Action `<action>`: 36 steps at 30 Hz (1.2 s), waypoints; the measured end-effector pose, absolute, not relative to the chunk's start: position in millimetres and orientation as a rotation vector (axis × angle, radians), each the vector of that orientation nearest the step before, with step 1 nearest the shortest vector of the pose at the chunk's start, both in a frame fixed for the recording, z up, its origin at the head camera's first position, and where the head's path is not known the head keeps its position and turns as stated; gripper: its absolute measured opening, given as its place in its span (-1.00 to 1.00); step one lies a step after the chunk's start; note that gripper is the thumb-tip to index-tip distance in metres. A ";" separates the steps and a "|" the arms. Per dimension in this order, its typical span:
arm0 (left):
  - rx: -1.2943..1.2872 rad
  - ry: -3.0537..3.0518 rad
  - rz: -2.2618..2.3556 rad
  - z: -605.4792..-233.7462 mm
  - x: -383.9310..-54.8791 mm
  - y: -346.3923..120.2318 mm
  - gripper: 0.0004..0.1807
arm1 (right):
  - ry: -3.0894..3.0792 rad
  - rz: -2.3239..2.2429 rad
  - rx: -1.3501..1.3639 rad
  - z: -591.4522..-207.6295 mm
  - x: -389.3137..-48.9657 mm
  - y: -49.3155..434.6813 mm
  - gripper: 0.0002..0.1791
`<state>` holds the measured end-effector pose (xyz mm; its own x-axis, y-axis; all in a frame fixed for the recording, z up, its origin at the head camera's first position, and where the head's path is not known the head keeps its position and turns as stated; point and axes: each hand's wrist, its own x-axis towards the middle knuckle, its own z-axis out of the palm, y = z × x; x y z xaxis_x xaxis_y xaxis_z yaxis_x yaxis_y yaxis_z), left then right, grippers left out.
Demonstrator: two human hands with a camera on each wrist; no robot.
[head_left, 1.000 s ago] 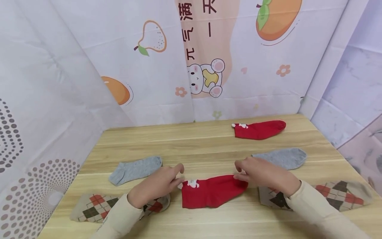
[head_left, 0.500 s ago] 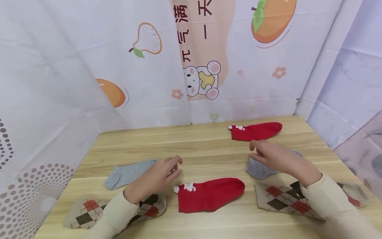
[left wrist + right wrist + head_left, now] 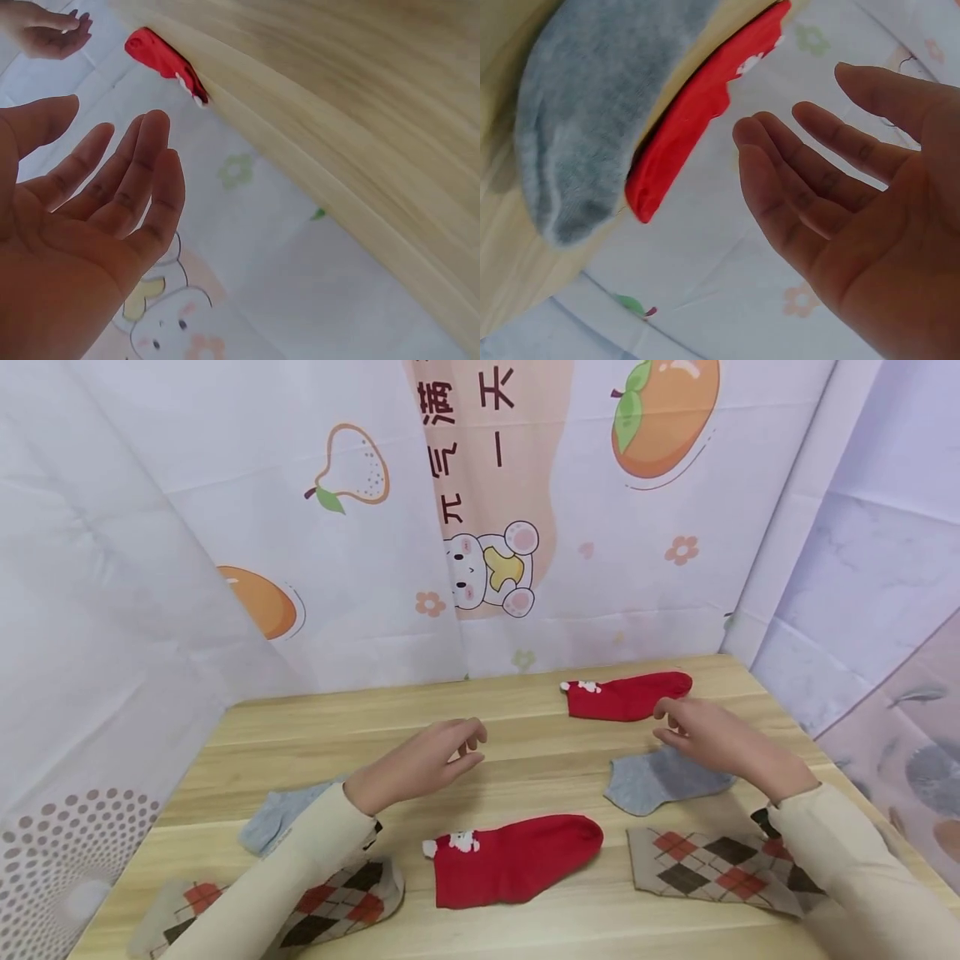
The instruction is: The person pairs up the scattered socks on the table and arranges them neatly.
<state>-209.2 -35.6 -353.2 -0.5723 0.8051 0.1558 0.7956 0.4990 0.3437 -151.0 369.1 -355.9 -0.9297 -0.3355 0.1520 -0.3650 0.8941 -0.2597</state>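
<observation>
Evidently both hands hold nothing. The left hand (image 3: 427,760) hangs above the table (image 3: 322,727), its fingers loosely bent and the thumb well apart from them, as the left wrist view shows. The right hand (image 3: 708,739) is likewise loosely curled, with a gap between thumb and fingers; in its own wrist view the fingers touch neither sock near them.

Those two are the far red sock (image 3: 618,697), lying flat near the back edge with its toe to the right, and the right grey sock (image 3: 652,781), partly covered by the right hand in the head view. The near red sock (image 3: 517,860) lies between the forearms, its white-patterned cuff to the left. The left grey sock (image 3: 273,814) is partly hidden by the left sleeve (image 3: 307,843). Below it lies the left argyle sock (image 3: 345,902), crossed by that forearm; the right argyle sock (image 3: 712,864) reaches under the right sleeve (image 3: 832,843). Behind the table hangs a white printed cloth (image 3: 300,527).
</observation>
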 end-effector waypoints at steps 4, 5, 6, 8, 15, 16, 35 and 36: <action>1.440 2.671 0.546 -350.8 -218.0 -18.9 -0.82 | -2.936 0.442 0.540 -358.2 -159.4 378.9 -0.81; 1.440 2.662 0.538 -350.2 -219.9 -14.8 -0.82 | -2.937 0.442 0.534 -358.2 -161.6 381.2 -0.81; 1.448 2.653 0.534 -349.8 -222.0 -10.9 -0.82 | -2.941 0.444 0.526 -358.1 -163.9 383.6 -0.80; 1.472 2.644 0.521 -349.0 -226.7 -3.1 -0.81 | -2.952 0.440 0.506 -358.4 -168.8 387.5 -0.78; 1.477 2.657 0.491 -349.2 -250.0 22.9 -0.79 | -2.954 0.519 0.480 -363.5 -186.2 399.5 -0.74; 1.465 2.657 0.489 -349.9 -254.0 26.7 -0.78 | -2.947 0.529 0.476 -364.4 -188.0 401.0 -0.74; 1.353 2.662 0.502 -369.0 -312.3 110.3 -0.70 | -2.861 0.472 0.349 -380.3 -218.8 430.8 -0.61; 1.349 2.671 0.496 -372.5 -315.3 114.4 -0.70 | -2.875 0.481 0.342 -382.0 -220.5 431.5 -0.60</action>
